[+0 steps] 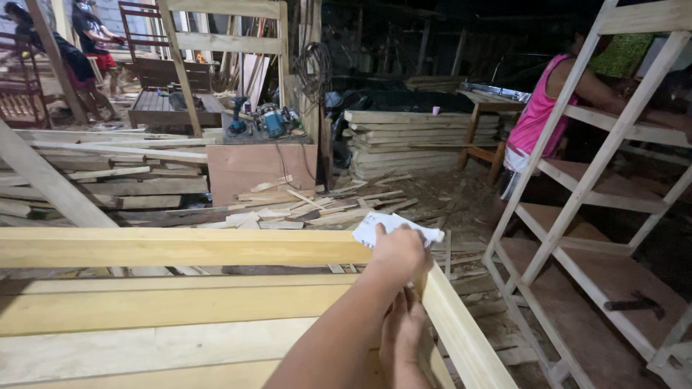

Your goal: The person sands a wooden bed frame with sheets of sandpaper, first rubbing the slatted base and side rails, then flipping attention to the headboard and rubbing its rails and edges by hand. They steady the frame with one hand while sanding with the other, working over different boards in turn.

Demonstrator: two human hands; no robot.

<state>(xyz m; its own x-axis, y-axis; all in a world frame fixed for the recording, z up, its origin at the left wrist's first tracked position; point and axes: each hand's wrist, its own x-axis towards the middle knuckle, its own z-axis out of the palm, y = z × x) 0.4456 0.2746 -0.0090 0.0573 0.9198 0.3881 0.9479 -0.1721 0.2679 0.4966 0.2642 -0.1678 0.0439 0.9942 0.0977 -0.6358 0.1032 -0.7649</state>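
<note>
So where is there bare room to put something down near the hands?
The flat pale boards left of the forearm lie bare, bordered by the top rail. The brown shelf boards in the rack hold only a hammer. The floor beyond the corner is crowded with offcuts. The right hand holds a white paper; the left hand rests below.

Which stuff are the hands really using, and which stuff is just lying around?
In use:
- white sheet, held by the upper hand
- pale wooden frame, lower hand on it

Lying about:
- wood offcuts on the floor
- blue power tools
- stacked planks
- hammer on the shelf unit
</note>
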